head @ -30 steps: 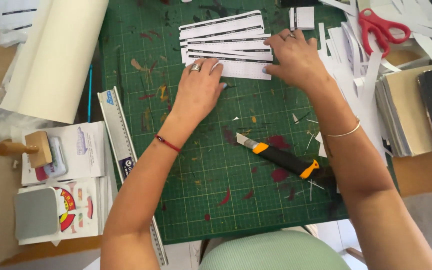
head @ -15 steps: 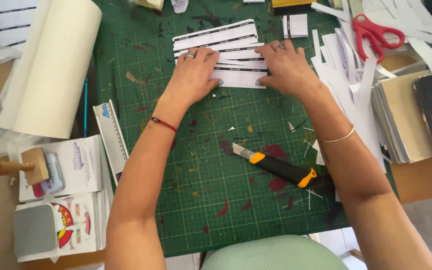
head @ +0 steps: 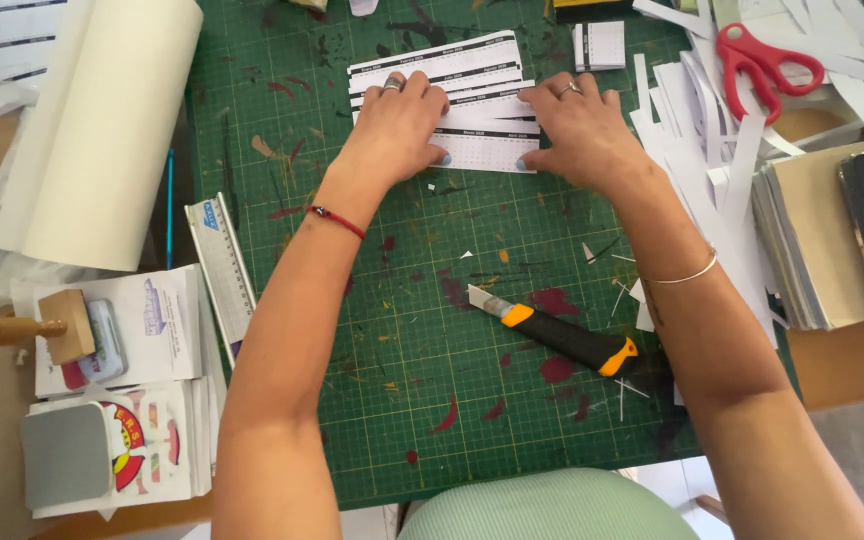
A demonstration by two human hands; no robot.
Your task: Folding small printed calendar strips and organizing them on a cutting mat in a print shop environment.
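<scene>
Both of my hands rest on a fanned row of white printed paper strips (head: 477, 105) at the far middle of a green cutting mat (head: 392, 330). My left hand (head: 399, 125) presses the left half of the strips, fingers curled over their edge. My right hand (head: 577, 130) pinches the right ends of the strips. A black and orange utility knife (head: 557, 335) lies on the mat nearer to me, blade out and pointing left, apart from both hands.
A roll of cream paper (head: 102, 130) and a metal ruler (head: 222, 270) lie left of the mat. A wooden-handled stamp (head: 37, 325) sits on printed cards. Red scissors (head: 757, 55), loose white offcuts (head: 712, 150) and stacked sheets (head: 822, 240) crowd the right.
My hands have drawn closer together on the strips, gathering them into a tighter stack. The view has shifted slightly; the knife has not moved on the mat.
</scene>
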